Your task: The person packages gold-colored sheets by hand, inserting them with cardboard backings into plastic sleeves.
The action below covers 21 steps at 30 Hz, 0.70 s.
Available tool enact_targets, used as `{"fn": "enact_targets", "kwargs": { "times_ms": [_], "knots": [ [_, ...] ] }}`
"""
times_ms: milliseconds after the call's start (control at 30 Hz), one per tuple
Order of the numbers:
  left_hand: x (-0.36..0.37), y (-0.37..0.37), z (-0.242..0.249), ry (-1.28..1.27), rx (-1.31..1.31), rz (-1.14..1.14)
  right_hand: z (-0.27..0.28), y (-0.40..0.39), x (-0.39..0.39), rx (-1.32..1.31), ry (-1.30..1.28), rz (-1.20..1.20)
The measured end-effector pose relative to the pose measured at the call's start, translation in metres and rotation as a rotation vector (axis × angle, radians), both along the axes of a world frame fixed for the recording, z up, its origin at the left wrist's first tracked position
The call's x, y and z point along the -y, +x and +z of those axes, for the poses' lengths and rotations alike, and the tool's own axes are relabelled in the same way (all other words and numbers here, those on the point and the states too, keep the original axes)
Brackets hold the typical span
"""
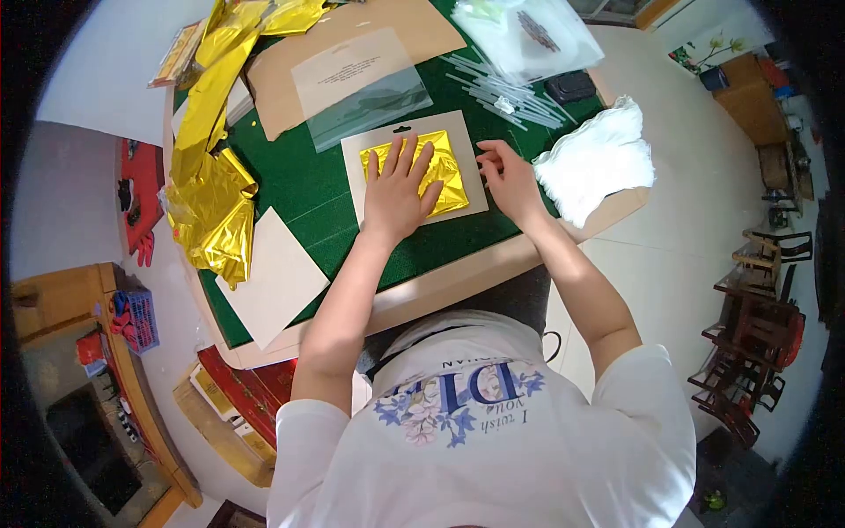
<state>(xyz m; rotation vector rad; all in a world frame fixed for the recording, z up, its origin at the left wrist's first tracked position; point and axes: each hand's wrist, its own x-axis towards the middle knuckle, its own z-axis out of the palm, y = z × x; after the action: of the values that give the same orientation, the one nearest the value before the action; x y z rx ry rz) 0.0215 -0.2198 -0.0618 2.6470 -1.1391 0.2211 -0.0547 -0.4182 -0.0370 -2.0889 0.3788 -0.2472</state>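
- Folded gold foil square lies flat on a pale backing card, near the middle of the green mat.
- Left hand rests palm-down on the foil, fingers spread and flat, covering its left and lower part. It presses rather than pinches; nothing is held in it.
- The foil's upper right corner and right edge show clear of the left hand.
- Right hand sits at the card's right edge, just beside the foil. Fingers are curled together toward the card edge; whether they pinch the card or only touch it cannot be told.
- The foil lies between the two hands: under the left, just left of the right.
- A clear plastic sleeve with a printed insert lies just beyond the card, on a brown cardboard sheet.
- A bundle of clear thin sticks lies fanned on the mat, up and right of the card.
- A white crumpled cloth-like wad sits on the right side of the table, near the right hand but apart from it.
- A small dark case lies beyond the sticks; a clear bag lies past that.
- A long crumpled run of gold foil sheet covers the mat's left side, well apart from the hands.
- A blank white card lies at the near left, overhanging the table edge.
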Motion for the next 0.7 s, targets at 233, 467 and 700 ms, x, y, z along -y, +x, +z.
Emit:
{"fn": "enact_targets", "kwargs": {
  "times_ms": [233,467,700],
  "knots": [
    [0.000,0.001,0.000,0.030,-0.012,0.003,-0.003,-0.012,-0.004,0.043,-0.258,0.100],
    [0.000,0.002,-0.001,0.031,-0.025,-0.008,-0.003,-0.026,-0.014,0.083,-0.170,0.244],
    [-0.002,-0.002,0.018,0.053,-0.028,-0.069,0.000,-0.022,-0.018,0.094,-0.132,0.242]
  ]
}}
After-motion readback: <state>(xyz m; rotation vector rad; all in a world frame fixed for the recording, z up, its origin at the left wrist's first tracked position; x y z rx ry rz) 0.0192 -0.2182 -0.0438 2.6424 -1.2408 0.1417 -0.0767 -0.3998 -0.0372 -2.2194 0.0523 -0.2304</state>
